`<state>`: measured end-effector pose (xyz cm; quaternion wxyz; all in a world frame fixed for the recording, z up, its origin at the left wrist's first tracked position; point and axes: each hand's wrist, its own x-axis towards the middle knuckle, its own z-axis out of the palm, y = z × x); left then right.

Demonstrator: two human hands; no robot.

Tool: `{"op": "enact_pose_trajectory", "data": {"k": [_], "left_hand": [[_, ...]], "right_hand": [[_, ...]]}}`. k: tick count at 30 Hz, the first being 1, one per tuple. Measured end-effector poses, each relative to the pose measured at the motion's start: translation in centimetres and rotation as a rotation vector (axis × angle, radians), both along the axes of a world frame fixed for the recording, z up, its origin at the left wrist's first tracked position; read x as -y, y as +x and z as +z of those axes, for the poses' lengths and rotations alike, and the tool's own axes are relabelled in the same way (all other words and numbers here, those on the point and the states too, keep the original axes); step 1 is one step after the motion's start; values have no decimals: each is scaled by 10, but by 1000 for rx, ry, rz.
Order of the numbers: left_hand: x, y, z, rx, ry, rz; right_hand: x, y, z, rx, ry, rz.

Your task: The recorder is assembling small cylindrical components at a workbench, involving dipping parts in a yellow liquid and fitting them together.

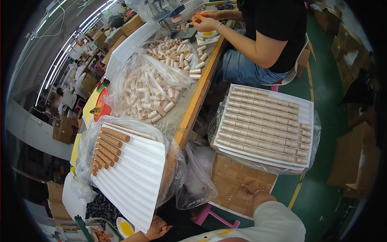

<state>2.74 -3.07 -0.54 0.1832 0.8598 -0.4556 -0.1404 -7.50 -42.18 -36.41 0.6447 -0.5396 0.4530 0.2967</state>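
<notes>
At the bottom, my left hand [157, 229] is curled beside the near corner of a white ridged tray [137, 173]. Whatever its fingers may hold is hidden. Short brown cardboard tubes [108, 144] lie in rows at that tray's far left end, over clear plastic. To the right, my right hand [251, 188] is above a brown cardboard box [238, 181], fingers reaching toward its surface with nothing visible in them. Just beyond it, a second white ridged tray [306, 111] carries many rows of pale beige tubes [262, 121] and rests on stacked trays wrapped in plastic.
A large heap of loose beige tubes [141, 92], partly under clear plastic, covers the wood-edged table [193, 109]. A seated co-worker [274, 36] in black handles an orange item at the far end. A red basin [103, 104] stands left; cardboard boxes [350, 157] line the right.
</notes>
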Motion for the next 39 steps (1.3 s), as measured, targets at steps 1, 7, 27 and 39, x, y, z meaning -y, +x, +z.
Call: {"op": "enact_pose_trajectory", "data": {"k": [1, 7, 27, 39], "left_hand": [[0, 0, 0, -6, -6, 2], [0, -1, -1, -2, -18, -5], [-7, 6, -10, 26, 29, -30], [-5, 8, -6, 16, 37, -38]], "right_hand": [[0, 1, 2, 0, 1, -3], [1, -2, -7, -14, 3, 2], [0, -3, -11, 16, 6, -14], [-1, 1, 3, 9, -17, -3]]}}
